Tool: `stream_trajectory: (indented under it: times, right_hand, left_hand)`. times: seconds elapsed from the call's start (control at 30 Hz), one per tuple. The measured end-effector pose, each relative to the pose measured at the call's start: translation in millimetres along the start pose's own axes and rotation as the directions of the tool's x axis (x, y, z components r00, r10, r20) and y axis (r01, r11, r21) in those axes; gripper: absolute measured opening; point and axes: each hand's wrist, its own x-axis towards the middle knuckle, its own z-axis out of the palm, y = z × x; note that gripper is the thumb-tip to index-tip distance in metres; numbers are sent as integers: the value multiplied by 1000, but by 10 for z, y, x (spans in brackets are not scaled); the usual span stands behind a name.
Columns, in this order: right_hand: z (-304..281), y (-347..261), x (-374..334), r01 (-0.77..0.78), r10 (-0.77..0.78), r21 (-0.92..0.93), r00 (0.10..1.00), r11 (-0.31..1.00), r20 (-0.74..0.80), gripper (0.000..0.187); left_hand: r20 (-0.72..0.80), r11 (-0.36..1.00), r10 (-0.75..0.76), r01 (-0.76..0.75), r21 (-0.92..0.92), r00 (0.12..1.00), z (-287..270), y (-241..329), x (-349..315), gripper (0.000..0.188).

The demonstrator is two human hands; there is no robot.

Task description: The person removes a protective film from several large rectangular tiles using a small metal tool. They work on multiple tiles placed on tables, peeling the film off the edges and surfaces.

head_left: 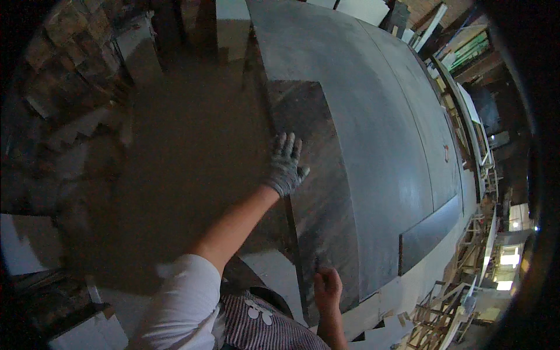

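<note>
Print (260, 311) in white on striped garment (262, 335); gloved left grip (286, 168) splayed on dark board (319, 169); right grip (329, 287) curled, hold unclear.

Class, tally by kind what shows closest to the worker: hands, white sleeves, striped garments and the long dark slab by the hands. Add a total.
Hands: 2 (gloved left hand, bare right hand)
White sleeve: 1
Striped garment: 1
Dark slab: 1
Total: 5

Matt, streaky board (319, 169) and cloth glove (284, 174)
</note>
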Motion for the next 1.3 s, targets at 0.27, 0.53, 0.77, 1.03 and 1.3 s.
stream_trajectory:
  times: [0.27, 0.53, 0.77, 1.03, 1.3]
  right_hand:
    - [634, -1576, 1910, 96, -62, -215, 985, 972, 163, 12]
    - [1224, -2194, 3889, 426, -316, -501, 903, 753, 292, 11]
    - [1658, -2578, 4701, 354, -125, -669, 922, 653, 366, 19]
    - [1664, -2582, 5012, 337, -39, -696, 913, 635, 407, 29]
    - [1672, -2590, 5017, 451, -161, -653, 876, 609, 454, 12]
  left_hand:
    - [84, 556, -717, 640, -530, 692, 601, -2173, 570, 47]
    - [-189, 536, -523, 148, -831, 831, -398, -1731, 936, 19]
    - [-7, 598, -598, 441, -669, 801, 76, -1407, 1303, 16]
    - [68, 311, -776, 474, -824, 627, 197, -1241, 1471, 13]
    - [26, 301, -778, 409, -862, 628, 245, -1241, 1471, 12]
